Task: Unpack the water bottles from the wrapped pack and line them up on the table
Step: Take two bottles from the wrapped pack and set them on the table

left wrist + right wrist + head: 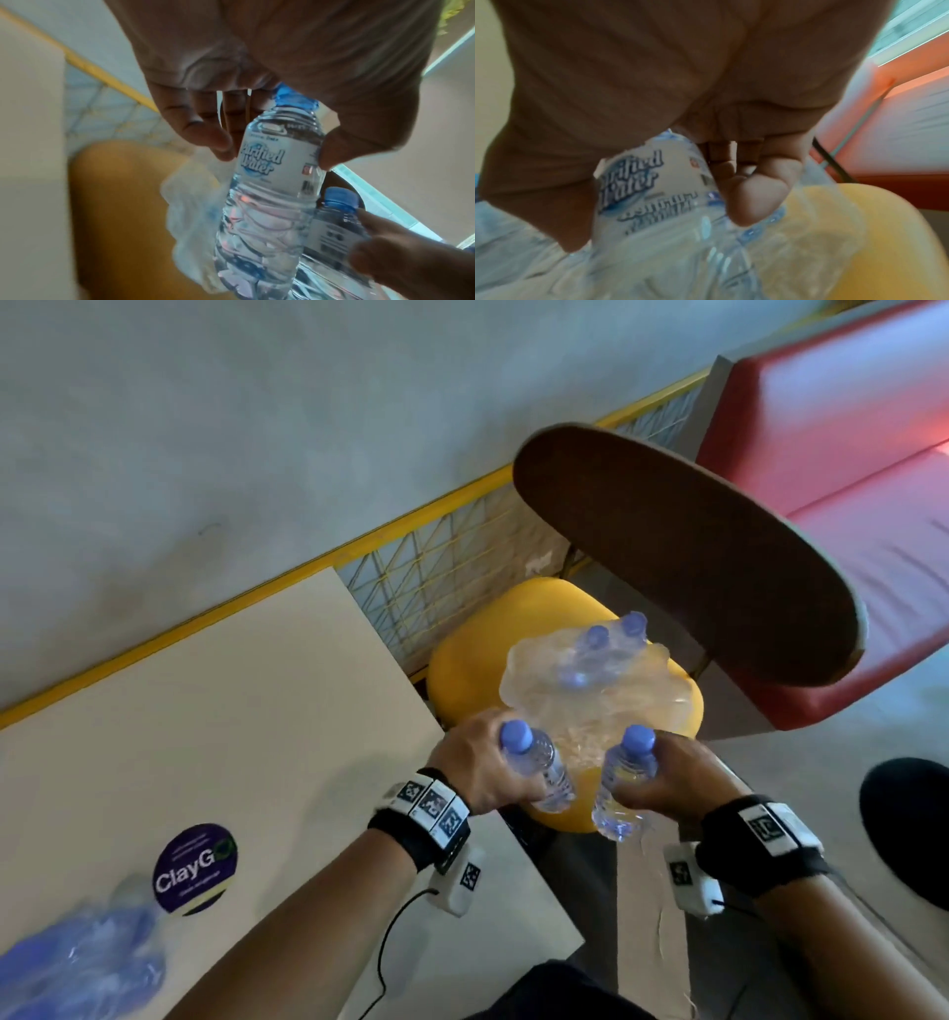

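I have one water bottle in each hand — my left hand (480, 765) is wrapped round the labelled middle of the left bottle (536, 765), thumb on one side and fingers on the other, and my right hand (678, 775) is curled the same way round the right bottle (624, 780). Both are gripped by the body, caps up and tilted a little, which I judge leaves the bases free to set down flat. The wrapped pack (595, 680) sits on the yellow chair seat (462, 670) just beyond my hands, its torn plastic bunched loosely round the bottles left inside; several blue caps show through the wrap, though I cannot count them surely. The chair puts the pack low and close, so I lift bottles out and swing them across. The table (221, 711) lies to the left of the pack, its corner edge right beside the seat — that edge is what a low-carried bottle could clip, so I'd raise both before crossing. Far from the pack, at the table's near left, there is a blurred blue heap (77, 963), which may be bottles or wrap, I cannot tell, next to a round dark sticker (196, 868). Between that sticker and the table's corner the surface offers room for a row. To the right of the pack the dark chair back (683, 557) closes that side, so leftward is my open way.
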